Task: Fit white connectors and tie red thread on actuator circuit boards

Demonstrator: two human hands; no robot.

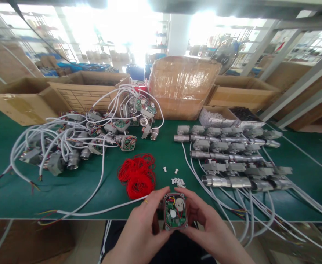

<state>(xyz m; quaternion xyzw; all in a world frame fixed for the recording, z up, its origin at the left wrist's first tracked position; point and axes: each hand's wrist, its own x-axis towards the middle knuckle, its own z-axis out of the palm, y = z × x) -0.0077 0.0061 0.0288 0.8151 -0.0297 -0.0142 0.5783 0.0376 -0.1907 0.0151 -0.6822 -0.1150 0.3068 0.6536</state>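
Observation:
Both hands grip a small grey actuator housing [175, 211] near the table's front edge. Its lid is off, and a green circuit board with coloured wires faces up. My left hand [140, 223] holds its left side, with a ring on one finger, and my right hand [209, 223] holds its right side. From the left of the housing a white cable [102, 208] runs along the table to bare coloured wire ends. Just beyond the fingertips lie several white plastic screws [178, 181]. A bundle of red cord rings [138, 179] rests to the left of them.
On the left is a tangled pile of uncovered valve actuators [79, 141] with white cables. Rows of covered valve actuators [232, 157] lie at right. Cardboard boxes [184, 88] line the back, beside a small box of white parts [218, 118]. The green table [161, 146] ends close in front of me.

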